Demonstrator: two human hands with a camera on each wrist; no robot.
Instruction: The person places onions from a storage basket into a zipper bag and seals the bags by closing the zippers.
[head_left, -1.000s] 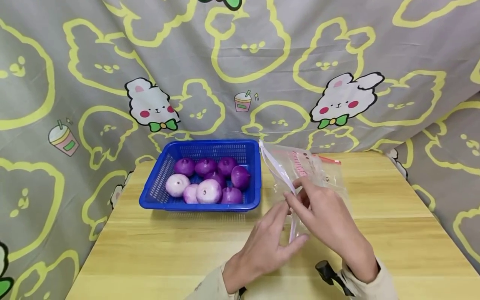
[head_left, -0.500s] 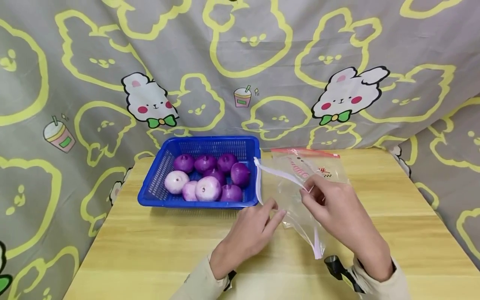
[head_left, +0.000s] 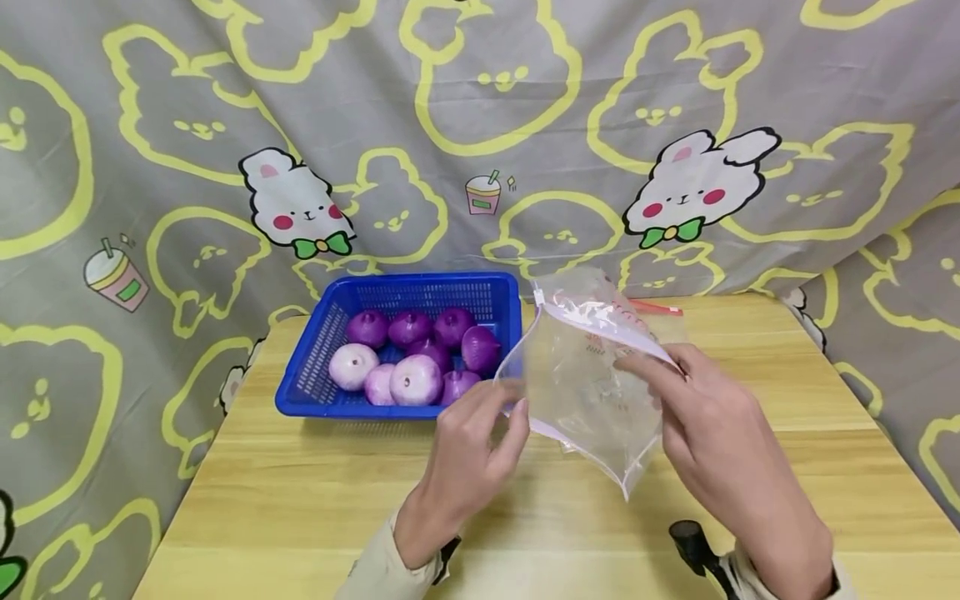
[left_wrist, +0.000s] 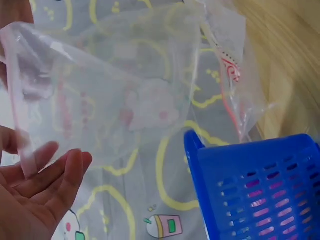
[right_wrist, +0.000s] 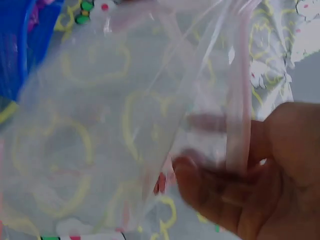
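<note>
Spreading a clear zip bag [head_left: 581,379], we are holding its mouth wide toward us over the wooden table [head_left: 337,500], just right of a blue basket [head_left: 397,411] of onions [head_left: 416,380]. Our left hand [head_left: 463,442] is pinching the near rim between thumb and half-curled fingers; our right hand [head_left: 723,442] is gripping the far rim, with digits on both sides. (A red-topped bag [head_left: 658,308] is lying behind.) For doing this well, we are judging that both hands should be pulling lightly and evenly, fingers near the rim, so the thin film isn't folding inward or tearing.
</note>
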